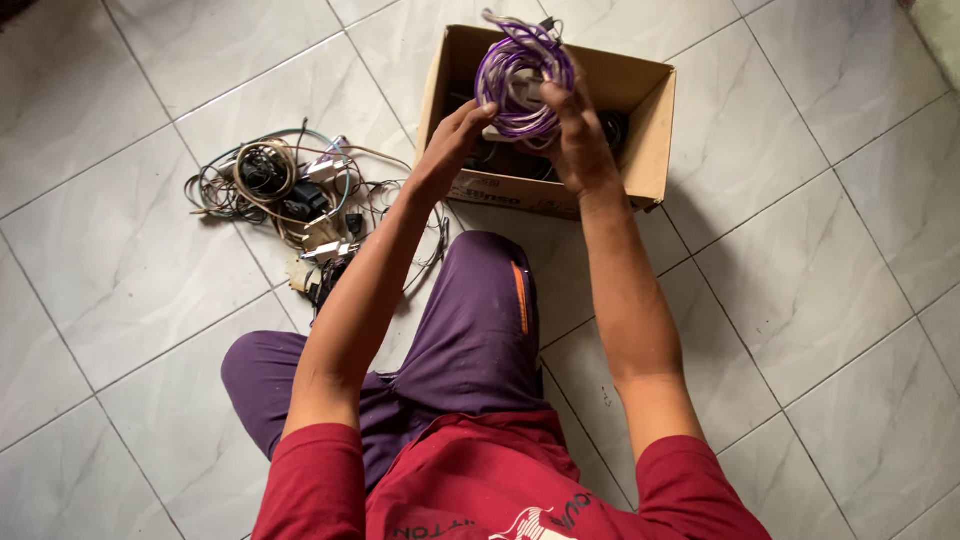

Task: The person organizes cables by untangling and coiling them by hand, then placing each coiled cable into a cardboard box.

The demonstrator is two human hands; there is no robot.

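Tiled floor [800, 250]: purple cable coil [520, 75] (both hands)

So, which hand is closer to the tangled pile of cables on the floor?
Left. The left hand is just right of the pile of cables, touching the purple cable coil. The right hand grips that coil farther away, over the cardboard box.

Your hands hold the cable coil [520, 80] above the box [655, 130] ahead; the cable heap [290, 200] lies on the floor [800, 300], left of it.
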